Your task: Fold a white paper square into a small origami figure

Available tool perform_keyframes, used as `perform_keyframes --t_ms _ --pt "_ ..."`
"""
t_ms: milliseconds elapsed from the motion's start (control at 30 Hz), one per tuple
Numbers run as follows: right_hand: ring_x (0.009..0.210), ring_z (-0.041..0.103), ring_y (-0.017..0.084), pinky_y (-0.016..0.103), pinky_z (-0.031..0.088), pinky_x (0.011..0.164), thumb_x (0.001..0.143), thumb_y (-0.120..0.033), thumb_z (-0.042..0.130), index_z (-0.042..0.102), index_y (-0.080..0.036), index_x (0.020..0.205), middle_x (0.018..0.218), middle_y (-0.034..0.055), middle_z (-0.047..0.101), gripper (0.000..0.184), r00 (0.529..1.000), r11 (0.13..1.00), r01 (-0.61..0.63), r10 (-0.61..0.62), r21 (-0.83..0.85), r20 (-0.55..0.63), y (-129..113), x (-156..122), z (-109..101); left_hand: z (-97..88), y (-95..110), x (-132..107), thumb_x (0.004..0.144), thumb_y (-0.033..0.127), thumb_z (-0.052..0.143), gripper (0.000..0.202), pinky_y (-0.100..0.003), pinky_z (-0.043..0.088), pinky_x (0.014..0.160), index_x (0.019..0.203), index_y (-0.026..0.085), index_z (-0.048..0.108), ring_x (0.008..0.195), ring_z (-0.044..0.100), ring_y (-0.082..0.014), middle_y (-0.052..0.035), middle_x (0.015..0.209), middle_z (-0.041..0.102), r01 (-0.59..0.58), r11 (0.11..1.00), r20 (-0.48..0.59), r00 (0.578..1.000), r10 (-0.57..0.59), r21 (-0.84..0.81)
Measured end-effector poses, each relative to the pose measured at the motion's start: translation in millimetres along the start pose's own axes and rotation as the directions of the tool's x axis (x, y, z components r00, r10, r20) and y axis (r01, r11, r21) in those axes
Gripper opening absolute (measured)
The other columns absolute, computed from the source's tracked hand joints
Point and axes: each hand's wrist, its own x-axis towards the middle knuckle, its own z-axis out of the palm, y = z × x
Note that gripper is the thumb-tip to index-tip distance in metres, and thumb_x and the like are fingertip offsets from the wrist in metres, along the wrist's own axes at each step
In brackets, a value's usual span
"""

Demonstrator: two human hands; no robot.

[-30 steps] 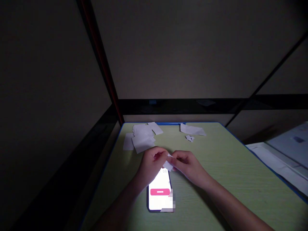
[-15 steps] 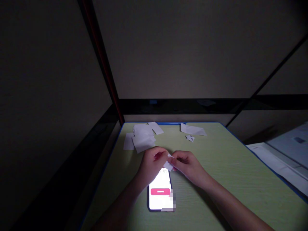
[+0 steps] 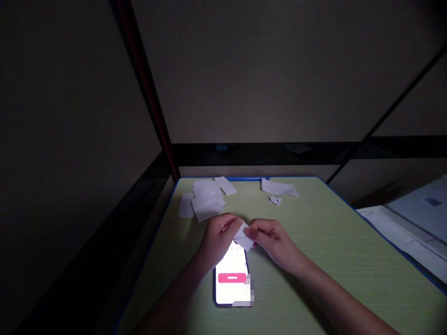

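A small piece of white paper (image 3: 243,238) with crease lines is held up between my two hands. My left hand (image 3: 219,237) pinches its left side, and part of the paper is hidden behind those fingers. On the right edge, the thumb and fingers of my right hand (image 3: 271,236) are closed. Just below the paper lies a phone (image 3: 231,292) with a bright white screen and a red button; my left hand covers its upper left part.
Several white paper sheets (image 3: 206,204) overlap at the table's far left. A longer paper strip (image 3: 279,187) and a small folded paper (image 3: 275,200) lie at the far right. The green table (image 3: 314,232) has a blue edge, with a white surface (image 3: 412,242) beyond its right side.
More of the paper now shows between my hands, with its creased face turned to view. My left fingers have shifted slightly; the phone and other papers stay put.
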Motion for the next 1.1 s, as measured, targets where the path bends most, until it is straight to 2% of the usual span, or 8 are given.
perform_keyframes --t_ms 200,367,567,767,833,933,1000,1100 --pt "0.049 0.032 0.008 0.022 0.024 0.045 0.078 -0.032 0.055 0.049 -0.016 0.055 0.052 -0.0051 0.037 0.028 1.0 1.0 0.013 -0.013 -0.018 -0.005 -0.1 -0.4 0.0 0.4 2.9 -0.2 0.072 0.02 0.054 0.012 -0.018 0.034 0.05 0.065 0.012 0.06 0.055 0.046 -0.0091 0.0018 0.057 0.053 -0.002 0.999 -0.004 1.0 0.002 0.035" --pt "0.053 0.039 0.01 0.023 0.03 0.049 0.077 -0.032 0.055 0.052 -0.015 0.058 0.056 -0.0029 0.044 0.026 0.999 0.997 0.007 -0.01 -0.081 -0.033 -0.8 -1.7 1.7 0.6 3.0 0.2 0.071 0.019 0.054 0.012 -0.018 0.036 0.051 0.065 0.012 0.062 0.055 0.048 -0.0094 0.0009 0.059 0.056 0.01 0.999 -0.034 0.999 -0.008 0.041" --pt "0.052 0.041 0.01 0.023 0.032 0.049 0.076 -0.033 0.057 0.054 -0.014 0.059 0.056 -0.0019 0.049 0.026 0.998 0.996 -0.012 0.007 -0.089 -0.063 -0.1 -2.2 1.1 1.4 2.8 1.1 0.072 0.019 0.053 0.013 -0.017 0.037 0.047 0.065 0.012 0.062 0.053 0.049 -0.0091 0.0009 0.057 0.056 0.034 0.999 -0.037 0.999 -0.034 0.011" --pt "0.05 0.041 0.009 0.022 0.031 0.047 0.077 -0.034 0.056 0.051 -0.015 0.056 0.054 -0.0029 0.047 0.029 0.998 0.997 0.015 -0.021 -0.08 -0.067 1.1 -0.2 0.8 -0.4 2.1 1.7 0.071 0.025 0.056 0.014 -0.017 0.037 0.04 0.068 0.013 0.06 0.045 0.048 -0.0077 0.0027 0.055 0.054 0.11 0.991 0.063 0.993 -0.105 -0.078" --pt "0.051 0.041 0.009 0.022 0.032 0.047 0.078 -0.035 0.055 0.052 -0.016 0.057 0.054 -0.003 0.047 0.028 0.997 0.993 0.033 -0.04 -0.113 -0.06 -1.7 0.0 -0.2 -1.2 2.0 1.7 0.071 0.027 0.057 0.015 -0.017 0.037 0.039 0.065 0.013 0.058 0.043 0.047 -0.0074 0.0036 0.052 0.052 0.111 0.989 0.059 0.993 -0.105 -0.102" --pt "0.056 0.046 0.012 0.024 0.037 0.051 0.08 -0.033 0.053 0.056 -0.016 0.072 0.062 -0.0008 0.052 0.019 0.982 0.974 0.116 -0.142 -0.193 -0.124 -8.5 -1.4 -3.1 -2.4 2.1 1.8 0.072 0.029 0.057 0.018 -0.017 0.034 0.038 0.064 0.013 0.057 0.042 0.044 -0.0068 0.0046 0.049 0.049 0.095 0.988 -0.003 0.995 -0.096 -0.119" --pt "0.062 0.049 0.013 0.027 0.041 0.056 0.077 -0.029 0.057 0.055 -0.017 0.082 0.071 0.0011 0.055 0.013 0.939 0.928 0.212 -0.281 -0.305 -0.2 -12.6 -3.4 -5.0 -3.3 1.9 2.1 0.072 0.029 0.057 0.018 -0.017 0.032 0.039 0.064 0.013 0.058 0.045 0.044 -0.0067 0.0042 0.051 0.049 0.079 0.992 -0.051 0.995 -0.084 -0.097" --pt "0.071 0.051 0.016 0.029 0.043 0.062 0.072 -0.023 0.064 0.054 -0.018 0.087 0.082 0.0036 0.056 0.019 0.877 0.804 0.331 -0.455 -0.494 -0.154 -14.3 -6.6 -5.4 -4.5 0.0 3.0 0.074 0.03 0.057 0.019 -0.017 0.031 0.04 0.063 0.013 0.058 0.046 0.042 -0.0068 0.0041 0.052 0.048 0.058 0.997 -0.09 0.994 -0.063 -0.055"
